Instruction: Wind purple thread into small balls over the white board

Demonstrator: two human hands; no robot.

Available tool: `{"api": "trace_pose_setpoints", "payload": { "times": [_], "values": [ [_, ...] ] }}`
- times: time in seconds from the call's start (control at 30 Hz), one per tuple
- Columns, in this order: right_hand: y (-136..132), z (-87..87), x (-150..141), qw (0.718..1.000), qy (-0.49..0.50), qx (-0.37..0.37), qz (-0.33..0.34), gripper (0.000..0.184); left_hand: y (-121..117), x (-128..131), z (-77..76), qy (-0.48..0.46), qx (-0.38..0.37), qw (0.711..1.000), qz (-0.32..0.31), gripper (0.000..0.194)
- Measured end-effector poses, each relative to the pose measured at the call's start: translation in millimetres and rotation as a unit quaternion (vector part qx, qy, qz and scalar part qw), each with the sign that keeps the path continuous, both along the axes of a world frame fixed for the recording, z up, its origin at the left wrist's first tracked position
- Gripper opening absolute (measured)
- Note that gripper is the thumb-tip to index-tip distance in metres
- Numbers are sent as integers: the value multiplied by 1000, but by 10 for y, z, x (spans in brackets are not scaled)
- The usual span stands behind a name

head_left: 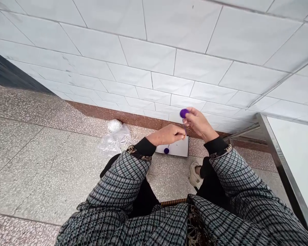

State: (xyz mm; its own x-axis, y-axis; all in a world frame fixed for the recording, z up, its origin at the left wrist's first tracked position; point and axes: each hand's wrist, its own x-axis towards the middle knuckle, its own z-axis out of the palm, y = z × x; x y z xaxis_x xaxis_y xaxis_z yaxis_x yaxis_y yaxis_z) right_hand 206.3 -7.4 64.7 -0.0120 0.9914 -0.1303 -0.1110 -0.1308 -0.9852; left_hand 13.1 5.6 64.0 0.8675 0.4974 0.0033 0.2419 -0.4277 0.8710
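Observation:
A small, round purple pom-pom [184,113] is pinched in the fingertips of my right hand [198,123]. From it a thin purple cord [184,127] runs down to my left hand [169,135], whose thumb and fingers are closed on it. Below my left wrist, a second purple pom-pom [166,150] lies at the front edge of a white flat board or box [179,147], with a short piece of cord rising from it toward my left hand. Whether both pom-poms share one cord is hidden behind that hand.
A ball of white yarn [115,125] and a clear plastic bag [115,140] with loose white strands lie on the speckled floor to the left. A tiled wall [148,78] rises ahead. At right stands a metal-edged white table [294,164]. My shoe [195,175] is below.

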Motion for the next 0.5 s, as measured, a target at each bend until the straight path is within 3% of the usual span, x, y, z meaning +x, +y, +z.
{"api": "trace_pose_setpoints", "payload": {
  "times": [0.1,0.17,0.2,0.27,0.33,0.5],
  "values": [
    [-58,-50,-5,969,-181,-73,148,26,47,-137,22,-12,25,996,81,18],
    [-108,-60,8,949,-158,-93,256,26,138,-239,2,-16,20,988,152,18],
    [-126,-59,13,951,-111,-88,273,28,184,-276,-21,-9,18,984,178,18],
    [-137,-48,15,971,-7,-63,232,31,246,-309,-87,17,19,976,216,18],
    [-124,-28,-1,983,66,-47,163,35,245,-294,-154,40,16,976,212,18],
    [-85,-11,-118,993,81,-53,72,27,22,-168,-212,31,76,995,53,20]
  ]
}}
